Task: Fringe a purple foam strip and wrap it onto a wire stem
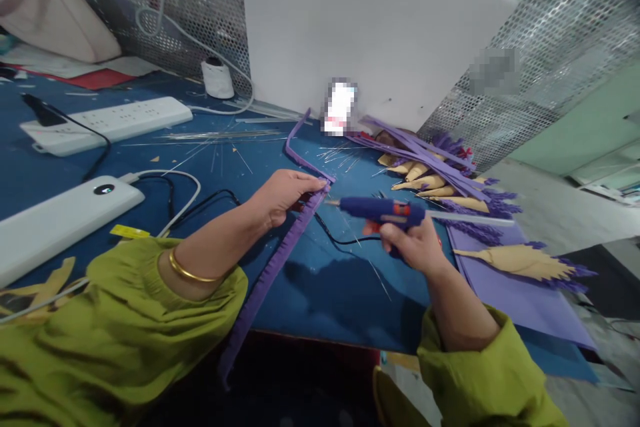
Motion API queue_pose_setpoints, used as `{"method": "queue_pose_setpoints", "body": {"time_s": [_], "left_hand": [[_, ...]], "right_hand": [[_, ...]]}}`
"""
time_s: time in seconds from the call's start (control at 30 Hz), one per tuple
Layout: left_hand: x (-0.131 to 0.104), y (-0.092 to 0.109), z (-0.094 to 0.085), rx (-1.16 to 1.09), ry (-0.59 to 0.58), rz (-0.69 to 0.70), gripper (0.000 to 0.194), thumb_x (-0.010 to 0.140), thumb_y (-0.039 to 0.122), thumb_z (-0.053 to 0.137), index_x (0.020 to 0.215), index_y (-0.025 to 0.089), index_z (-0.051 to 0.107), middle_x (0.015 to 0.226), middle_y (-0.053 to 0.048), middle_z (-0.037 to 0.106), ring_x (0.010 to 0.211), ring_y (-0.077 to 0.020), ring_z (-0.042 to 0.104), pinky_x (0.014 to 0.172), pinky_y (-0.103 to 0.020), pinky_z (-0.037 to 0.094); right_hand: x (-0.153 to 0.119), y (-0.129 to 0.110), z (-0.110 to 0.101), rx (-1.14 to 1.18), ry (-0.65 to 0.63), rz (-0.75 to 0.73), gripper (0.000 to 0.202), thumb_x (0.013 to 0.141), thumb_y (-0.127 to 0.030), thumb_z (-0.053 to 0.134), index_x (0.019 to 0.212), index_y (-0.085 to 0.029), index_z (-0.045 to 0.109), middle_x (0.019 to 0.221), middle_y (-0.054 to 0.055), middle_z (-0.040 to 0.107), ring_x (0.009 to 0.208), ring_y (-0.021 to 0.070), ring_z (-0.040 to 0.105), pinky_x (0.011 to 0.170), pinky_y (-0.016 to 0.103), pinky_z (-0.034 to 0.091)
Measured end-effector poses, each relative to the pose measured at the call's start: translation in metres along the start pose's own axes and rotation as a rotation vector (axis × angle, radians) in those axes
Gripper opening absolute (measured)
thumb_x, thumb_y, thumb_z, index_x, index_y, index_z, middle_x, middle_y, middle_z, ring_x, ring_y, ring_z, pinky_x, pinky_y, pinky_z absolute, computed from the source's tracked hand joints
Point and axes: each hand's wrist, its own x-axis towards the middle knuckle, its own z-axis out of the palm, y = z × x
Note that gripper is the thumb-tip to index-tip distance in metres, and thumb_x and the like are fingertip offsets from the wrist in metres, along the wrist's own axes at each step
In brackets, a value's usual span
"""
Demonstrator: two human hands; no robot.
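Between the fingertips of my left hand (287, 197) is pinched a long purple fringed paper strip (280, 257). One part of the strip runs down past the table's front edge; a narrow folded part reaches to the back. My right hand (413, 237) is wrapped around the handle of a blue hot glue gun (383, 210), a glue stick (473, 218) poking out of its rear. The gun's nozzle points left, close beside the strip near my left fingertips. Whether the nozzle touches the strip I cannot tell.
Wrapped purple paper flowers (425, 183) and loose purple strips (425, 153) lie at the right, by purple sheets (520, 293). A power strip (115, 123), a white power bank (65, 220) and cables occupy the left. Thin wires (215, 137) are scattered behind. A lit phone (340, 107) leans against the white board (370, 27).
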Motion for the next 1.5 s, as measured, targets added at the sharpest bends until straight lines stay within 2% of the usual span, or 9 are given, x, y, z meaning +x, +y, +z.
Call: {"method": "queue_pose_setpoints", "body": {"time_s": [0.13, 0.3, 0.4, 0.53, 0.7, 0.77, 0.87, 0.97, 1.5], "left_hand": [[-0.001, -0.002, 0.000, -0.007, -0.020, -0.014, 0.012, 0.067, 0.029, 0.076, 0.068, 0.017, 0.074, 0.063, -0.002, 0.064, 0.054, -0.0098, 0.049, 0.051, -0.024, 0.034], [-0.003, -0.005, 0.004, -0.013, -0.052, -0.070, 0.014, 0.067, 0.029, 0.077, 0.072, 0.016, 0.076, 0.067, -0.002, 0.066, 0.055, -0.0101, 0.049, 0.052, -0.024, 0.034], [-0.006, -0.007, 0.007, -0.011, -0.078, -0.076, 0.014, 0.068, 0.030, 0.077, 0.072, 0.016, 0.076, 0.065, -0.002, 0.066, 0.055, -0.0097, 0.048, 0.054, -0.025, 0.033], [-0.009, -0.007, 0.011, -0.035, -0.101, -0.047, 0.015, 0.071, 0.031, 0.075, 0.075, 0.017, 0.078, 0.076, -0.006, 0.071, 0.061, -0.0111, 0.052, 0.057, -0.026, 0.035], [-0.009, -0.013, 0.014, -0.087, -0.154, 0.005, 0.018, 0.069, 0.034, 0.077, 0.078, 0.018, 0.079, 0.080, -0.006, 0.072, 0.065, -0.0121, 0.053, 0.061, -0.026, 0.036], [-0.010, -0.019, 0.016, -0.103, -0.183, 0.013, 0.019, 0.068, 0.034, 0.078, 0.078, 0.018, 0.079, 0.078, -0.005, 0.072, 0.065, -0.0119, 0.053, 0.062, -0.026, 0.037], [-0.010, -0.026, 0.019, -0.101, -0.235, 0.022, 0.020, 0.068, 0.034, 0.078, 0.081, 0.018, 0.079, 0.075, -0.004, 0.071, 0.066, -0.0120, 0.054, 0.063, -0.026, 0.037], [-0.011, -0.030, 0.022, -0.097, -0.258, 0.022, 0.024, 0.068, 0.035, 0.079, 0.084, 0.018, 0.079, 0.078, -0.004, 0.072, 0.068, -0.0125, 0.056, 0.063, -0.026, 0.037], [-0.013, -0.033, 0.028, -0.178, -0.260, -0.040, 0.020, 0.064, 0.028, 0.082, 0.080, 0.018, 0.078, 0.071, -0.003, 0.071, 0.064, -0.0127, 0.056, 0.064, -0.028, 0.039]], "right_hand": [[0.016, 0.018, -0.007, 0.298, 0.301, 0.136, 0.037, 0.085, -0.052, 0.061, 0.091, -0.016, 0.068, 0.067, 0.002, 0.065, 0.045, 0.0097, 0.050, 0.043, 0.023, 0.040], [0.029, 0.039, -0.007, 0.426, 0.229, 0.557, 0.033, 0.067, -0.040, 0.079, 0.082, -0.012, 0.069, 0.054, -0.001, 0.059, 0.047, 0.0092, 0.052, 0.045, 0.020, 0.043], [0.032, 0.046, -0.003, 0.459, 0.200, 0.633, 0.030, 0.060, -0.031, 0.082, 0.080, -0.012, 0.069, 0.067, 0.005, 0.068, 0.056, 0.0112, 0.059, 0.054, 0.021, 0.049], [0.032, 0.051, -0.002, 0.265, 0.170, 0.552, 0.033, 0.068, -0.037, 0.076, 0.092, -0.016, 0.071, 0.091, 0.009, 0.072, 0.076, 0.0178, 0.067, 0.067, 0.028, 0.054], [0.027, 0.039, 0.000, -0.445, 0.401, 0.131, 0.034, 0.076, -0.043, 0.070, 0.101, -0.020, 0.073, 0.106, 0.011, 0.069, 0.098, 0.0278, 0.063, 0.090, 0.045, 0.047], [0.022, 0.027, 0.008, -0.311, 0.298, 0.067, 0.027, 0.081, -0.042, 0.065, 0.096, -0.021, 0.074, 0.098, 0.009, 0.071, 0.094, 0.0246, 0.065, 0.088, 0.041, 0.049], [0.015, 0.013, 0.024, 0.162, 0.101, 0.246, 0.026, 0.078, -0.042, 0.069, 0.090, -0.020, 0.072, 0.077, 0.003, 0.071, 0.066, 0.0177, 0.067, 0.063, 0.031, 0.053], [0.012, 0.008, 0.035, 0.382, 0.143, 0.350, 0.023, 0.069, -0.037, 0.078, 0.079, -0.018, 0.070, 0.063, -0.001, 0.066, 0.046, 0.0111, 0.059, 0.046, 0.024, 0.046], [0.014, 0.008, 0.040, 0.678, 0.158, 0.610, 0.025, 0.057, -0.030, 0.084, 0.069, -0.016, 0.066, 0.054, -0.003, 0.061, 0.039, 0.0054, 0.048, 0.036, 0.017, 0.034]]}}
